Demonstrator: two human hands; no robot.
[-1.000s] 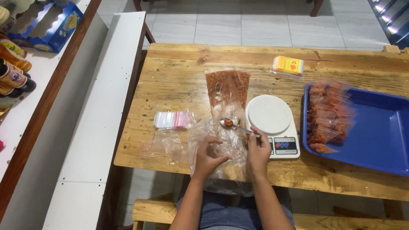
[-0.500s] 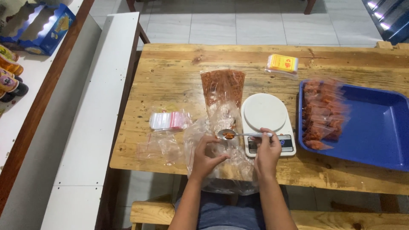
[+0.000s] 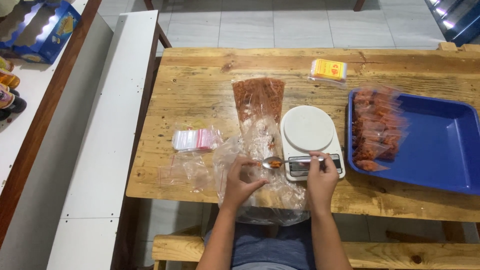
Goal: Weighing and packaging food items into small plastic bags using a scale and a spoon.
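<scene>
The spoon is thin and made of metal. It lies flat in the air just above the near edge of the table, with its bowl over the big clear bag. The bowl holds a small heap of orange-red crumbs. The spoon looks light and stiff. The crumbs look loose, so I think they can slide off if the spoon tips. The end of the handle seems the best place to hold it, and the bowl should stay level.

The right hand is closed around the handle end, fingers curled on top. The left hand rests on the big clear bag, fingers bent and pinching the plastic near the bowl. I cannot tell if it holds a small bag there. The plastic looks soft, thin and slippery, so I think it crumples with ease and is best held at its mouth.

The big clear bag runs from the near edge toward the middle of the table, and its far end is packed with orange-red crumbs. Just to its right sits a white kitchen scale with a round top. A blue tray lies by the right edge, with small filled bags piled on its left side. A stack of small empty bags lies toward the left edge. A small yellow packet sits near the far edge.
</scene>
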